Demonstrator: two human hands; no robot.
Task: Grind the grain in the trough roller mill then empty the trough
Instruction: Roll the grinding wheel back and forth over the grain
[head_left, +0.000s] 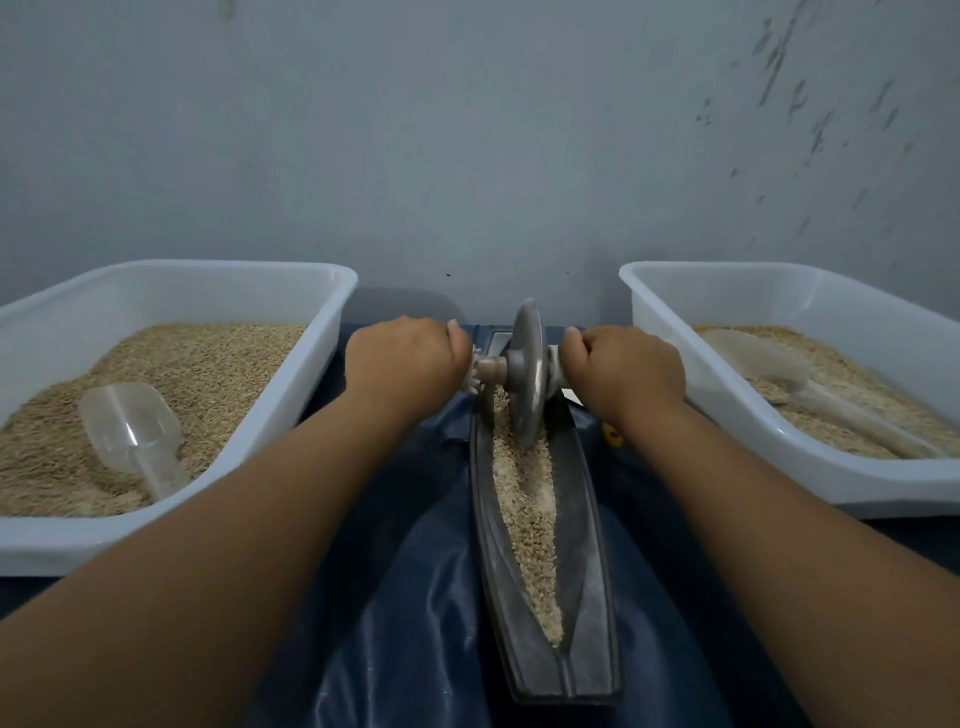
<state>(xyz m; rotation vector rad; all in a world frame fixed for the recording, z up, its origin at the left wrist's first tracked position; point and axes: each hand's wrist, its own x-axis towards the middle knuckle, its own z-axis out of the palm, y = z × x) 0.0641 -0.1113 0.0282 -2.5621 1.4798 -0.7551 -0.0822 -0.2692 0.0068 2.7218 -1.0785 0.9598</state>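
I see my left hand (408, 358) and right hand (626, 366) curled round the two ends of the axle (491, 368) of the metal wheel (529, 374), which stands upright in the far end of the dark trough (592, 571). Grain (527, 519) lies along the trough's groove. A white tub (311, 364) at my left holds grain and a clear scoop (132, 431); another tub (727, 415) at my right holds grain and a scoop (769, 371). Blue cloth (415, 597) covers the bench.
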